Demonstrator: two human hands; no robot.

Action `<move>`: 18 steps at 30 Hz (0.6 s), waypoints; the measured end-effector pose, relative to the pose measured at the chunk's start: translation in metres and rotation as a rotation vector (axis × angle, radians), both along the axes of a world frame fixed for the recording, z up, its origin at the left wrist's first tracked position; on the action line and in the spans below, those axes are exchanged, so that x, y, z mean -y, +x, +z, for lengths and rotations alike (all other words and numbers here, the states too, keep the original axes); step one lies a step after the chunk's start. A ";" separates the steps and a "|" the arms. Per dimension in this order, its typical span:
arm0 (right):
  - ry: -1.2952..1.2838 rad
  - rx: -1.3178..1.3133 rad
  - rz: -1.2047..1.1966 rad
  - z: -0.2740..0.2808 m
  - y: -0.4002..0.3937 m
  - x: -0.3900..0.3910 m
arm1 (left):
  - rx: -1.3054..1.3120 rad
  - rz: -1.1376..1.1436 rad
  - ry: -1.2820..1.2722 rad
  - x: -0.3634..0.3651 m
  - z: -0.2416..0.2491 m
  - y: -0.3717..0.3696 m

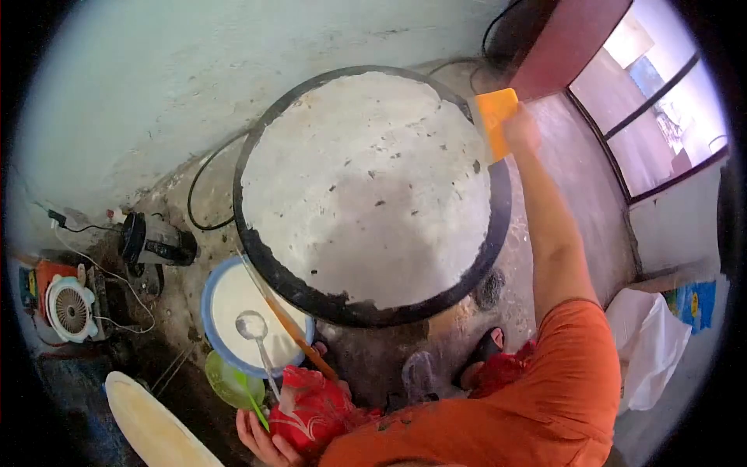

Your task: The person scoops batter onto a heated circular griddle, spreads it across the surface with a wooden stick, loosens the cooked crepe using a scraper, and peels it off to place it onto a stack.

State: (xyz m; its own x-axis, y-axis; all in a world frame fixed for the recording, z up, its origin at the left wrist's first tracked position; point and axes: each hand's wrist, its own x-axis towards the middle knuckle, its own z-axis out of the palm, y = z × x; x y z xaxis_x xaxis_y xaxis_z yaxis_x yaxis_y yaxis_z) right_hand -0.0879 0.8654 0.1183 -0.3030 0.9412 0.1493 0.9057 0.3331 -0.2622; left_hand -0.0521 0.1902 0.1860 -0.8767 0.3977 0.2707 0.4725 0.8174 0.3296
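Observation:
My right hand (523, 128) grips an orange scraper (498, 121) at the right rim of a large round black griddle (366, 317). A thin pale layer of batter (311, 171) with dark flecks and ragged edges covers most of the griddle. Low on the left, my left hand (264, 444) is partly cut off by the frame edge. Its fingers look slightly apart beside my knee in red patterned cloth (315, 412). Close to those fingers is the end of a green handle (257, 406), which leans from a green bowl (227, 380).
A blue-rimmed basin (208, 300) of white liquid holds a metal ladle (251, 325), with a wooden stick (292, 327) across it. Left of it are a black-handled jug (159, 243) and a white fan-like device (70, 309). A pale round board (152, 424) stands lower left, a white sack (646, 342) right.

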 end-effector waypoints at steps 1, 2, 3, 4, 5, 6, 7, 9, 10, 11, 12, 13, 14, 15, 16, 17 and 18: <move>-0.033 -0.009 -0.062 -0.001 -0.014 -0.009 | 0.020 0.010 -0.024 -0.005 0.000 -0.004; -0.030 -0.006 -0.053 -0.004 -0.027 -0.015 | 0.041 0.019 -0.045 -0.010 -0.002 -0.008; 0.052 -0.010 0.045 -0.007 -0.042 -0.020 | 0.040 -0.013 -0.070 -0.011 -0.003 -0.016; 0.129 -0.012 0.143 -0.011 -0.055 -0.024 | 0.048 -0.005 -0.070 -0.015 -0.004 -0.021; 0.127 -0.007 0.151 -0.010 -0.068 -0.029 | 0.071 -0.019 -0.082 -0.019 -0.004 -0.025; 0.134 0.040 0.098 -0.004 -0.083 -0.035 | 0.092 -0.031 -0.094 -0.024 -0.001 -0.031; 0.143 0.087 0.049 0.001 -0.101 -0.041 | 0.104 -0.045 -0.120 -0.026 0.000 -0.035; 0.152 0.104 0.139 -0.001 -0.139 -0.052 | 0.178 -0.032 -0.079 -0.025 -0.005 -0.042; 0.159 0.122 0.214 -0.003 -0.159 -0.058 | 0.250 -0.033 -0.039 -0.022 -0.009 -0.044; 0.201 0.168 0.258 -0.014 -0.185 -0.071 | 0.315 0.030 -0.008 -0.021 -0.013 -0.043; 0.248 0.137 0.344 -0.016 -0.205 -0.066 | 0.317 0.045 -0.010 -0.023 -0.013 -0.046; 0.294 0.105 0.430 -0.013 -0.228 -0.054 | 0.300 0.040 -0.048 -0.026 -0.011 -0.049; 0.215 0.079 0.484 -0.008 -0.251 -0.041 | 0.284 0.034 -0.087 -0.027 -0.010 -0.051; 0.135 0.055 0.536 -0.006 -0.274 -0.029 | 0.325 0.079 -0.057 -0.028 -0.012 -0.050; 0.154 0.029 0.616 -0.009 -0.298 -0.020 | 0.328 0.091 -0.056 -0.029 -0.012 -0.051; 0.172 0.003 0.693 -0.012 -0.321 -0.009 | 0.334 0.094 -0.075 -0.031 -0.011 -0.053; 0.213 -0.017 0.779 -0.013 -0.341 0.008 | 0.340 0.096 -0.094 -0.033 -0.009 -0.055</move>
State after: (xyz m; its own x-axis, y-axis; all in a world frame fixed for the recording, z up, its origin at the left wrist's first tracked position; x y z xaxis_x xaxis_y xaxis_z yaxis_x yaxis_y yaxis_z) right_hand -0.4286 0.8578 0.1052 -0.8564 0.4113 0.3121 0.3892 0.9115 -0.1333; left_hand -0.1072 0.2231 0.1775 -0.9449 0.3182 -0.0770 0.2681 0.8871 0.3758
